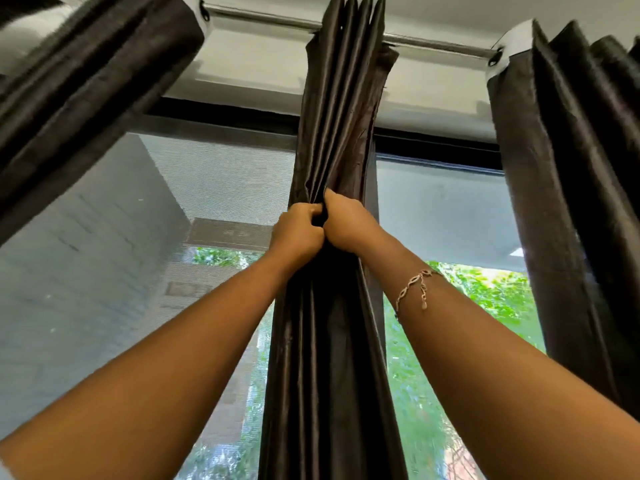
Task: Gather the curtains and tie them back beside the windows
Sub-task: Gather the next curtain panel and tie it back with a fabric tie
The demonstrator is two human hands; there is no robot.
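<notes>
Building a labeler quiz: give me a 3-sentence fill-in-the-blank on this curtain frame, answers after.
1. Both hands grip the ____ of the three dark curtains.
2. The bracelet sits on the ____ forearm.
3. The curtains hang from a metal ____ above the window.

Answers: middle; right; rod

The left hand and right hand meet at the same bunch of folds.

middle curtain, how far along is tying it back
Done: the middle curtain is gathered into tight folds on the rod. In hand: the left hand and right hand both grip the bunch where it pinches in; no tie is visible. Left: securing it, and the left curtain and right curtain hang untied.
</notes>
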